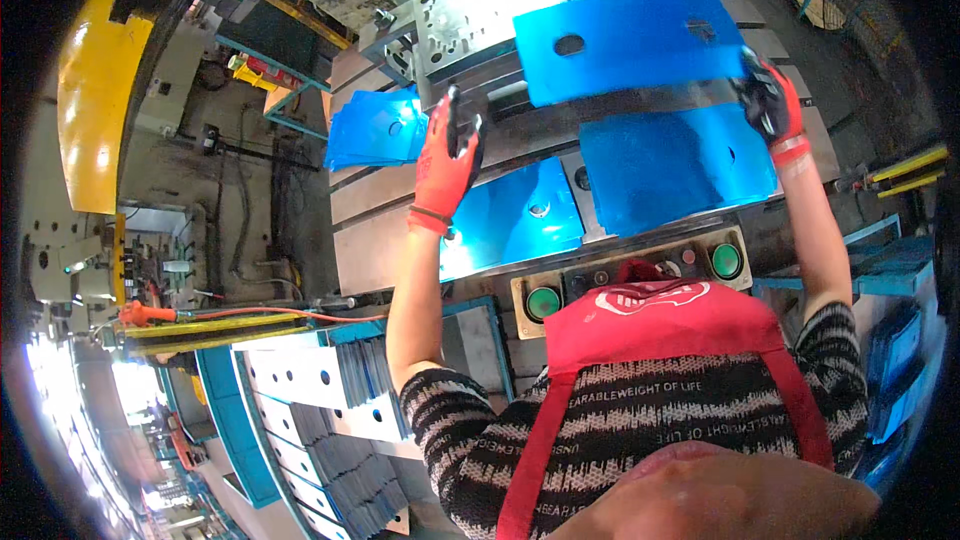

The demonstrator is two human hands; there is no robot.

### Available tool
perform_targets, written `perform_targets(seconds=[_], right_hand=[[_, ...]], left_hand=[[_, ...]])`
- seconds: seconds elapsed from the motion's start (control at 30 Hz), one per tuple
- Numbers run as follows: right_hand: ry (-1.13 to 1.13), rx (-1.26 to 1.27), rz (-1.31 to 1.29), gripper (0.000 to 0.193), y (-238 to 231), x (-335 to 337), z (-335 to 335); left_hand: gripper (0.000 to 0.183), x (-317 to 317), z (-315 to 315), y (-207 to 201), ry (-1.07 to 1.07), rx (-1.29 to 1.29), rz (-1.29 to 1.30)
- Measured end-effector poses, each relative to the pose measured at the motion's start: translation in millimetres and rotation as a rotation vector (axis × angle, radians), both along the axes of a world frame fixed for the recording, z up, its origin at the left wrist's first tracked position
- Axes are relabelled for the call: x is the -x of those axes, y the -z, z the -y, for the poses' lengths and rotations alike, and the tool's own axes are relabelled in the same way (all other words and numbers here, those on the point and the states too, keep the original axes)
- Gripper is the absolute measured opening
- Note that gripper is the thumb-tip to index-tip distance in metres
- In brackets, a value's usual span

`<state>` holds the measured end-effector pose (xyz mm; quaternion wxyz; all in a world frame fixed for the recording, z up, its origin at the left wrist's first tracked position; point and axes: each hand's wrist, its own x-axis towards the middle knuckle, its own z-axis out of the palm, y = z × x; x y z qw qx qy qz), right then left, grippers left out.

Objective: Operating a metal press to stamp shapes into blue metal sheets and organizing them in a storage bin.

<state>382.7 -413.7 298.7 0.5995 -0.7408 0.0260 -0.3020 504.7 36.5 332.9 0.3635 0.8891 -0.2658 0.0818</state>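
My right hand [771, 105], in a red glove with black fingers, pinches the right edge of a blue sheet metal plate [640, 45]. That plate has a round hole towards its left end and hangs above the press table, its far edge over the metal die. My left hand [448, 158], gloved alike, holds nothing; its thumb and fingers are apart. It hovers between a fanned pile of blue plates [370, 130] on the left and a nearer stack of blue plates [505, 215]. Below my right hand lies another stack of blue plates [670, 165].
A metal die [500, 0] full of holes sits at the back of the slotted table [365, 240]. Along the front edge runs a control box with green buttons [543, 302]. Racks of stacked plates [330, 440] stand at lower left, and blue plates [895, 360] at right.
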Motion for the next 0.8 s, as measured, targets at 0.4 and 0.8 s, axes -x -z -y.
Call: perform_targets(seconds=[0.4, 0.8], right_hand=[[0.231, 1.152, 0.069, 0.014, -62, -181, -72], [-0.061, 0.414, -0.155, 0.038, -49, -245, -61]], left_hand=[[0.064, -63, 32, 10, -0.161, -0.102, 0.400], [0.056, -100, 25, 16, -0.227, -0.369, 0.477]])
